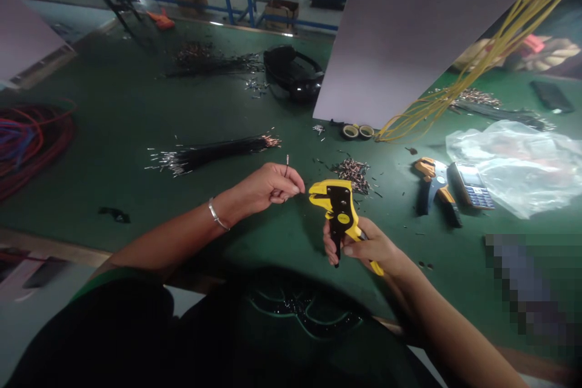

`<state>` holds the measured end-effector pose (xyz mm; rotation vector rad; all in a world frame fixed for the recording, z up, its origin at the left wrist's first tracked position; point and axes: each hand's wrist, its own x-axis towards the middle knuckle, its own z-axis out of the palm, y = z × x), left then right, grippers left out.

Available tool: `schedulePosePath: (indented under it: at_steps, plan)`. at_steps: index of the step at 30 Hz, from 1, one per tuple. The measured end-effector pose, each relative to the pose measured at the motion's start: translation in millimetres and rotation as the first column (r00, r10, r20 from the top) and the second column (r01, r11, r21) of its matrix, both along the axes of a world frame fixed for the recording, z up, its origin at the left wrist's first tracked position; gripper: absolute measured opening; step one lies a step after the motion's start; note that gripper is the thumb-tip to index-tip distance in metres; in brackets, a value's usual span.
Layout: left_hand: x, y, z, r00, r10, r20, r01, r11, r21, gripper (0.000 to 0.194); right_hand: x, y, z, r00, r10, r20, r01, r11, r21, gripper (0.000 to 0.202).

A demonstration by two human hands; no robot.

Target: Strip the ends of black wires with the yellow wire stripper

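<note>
My left hand (278, 185) is closed in a pinch on a short dark wire (287, 165), whose metal-tipped end sticks up above the fingers. My right hand (359, 245) is wrapped round the handles of a yellow and black wire stripper (339, 206). The tool's jaws point left, a small gap away from my left fingertips. Beyond my left hand lies a bundle of black wires (222, 151) with silvery ends on the left and coppery ends on the right. A pile of small stripped pieces (352, 173) sits just behind the stripper.
Yellow wires (491, 66) hang at the right by a large pale panel (386, 30). Tape rolls (358, 131), an orange-blue tool (436, 185), a phone (473, 185) and a plastic bag (522, 163) lie rightward. A black headset (293, 73) is behind; coiled wires (31, 139) are far left.
</note>
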<state>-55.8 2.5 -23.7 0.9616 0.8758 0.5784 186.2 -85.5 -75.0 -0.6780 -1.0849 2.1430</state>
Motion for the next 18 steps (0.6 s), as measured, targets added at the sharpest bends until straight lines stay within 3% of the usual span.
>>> schedulePosePath:
  at_steps: [18]
  plan:
    - [-1.9, 3.2, -5.0, 0.999, -0.026, -0.031, 0.025, 0.999, -0.027, 0.008, -6.1, -4.2, 6.3, 1.000, -0.010, -0.027, 0.009, 0.999, -0.036, 0.032]
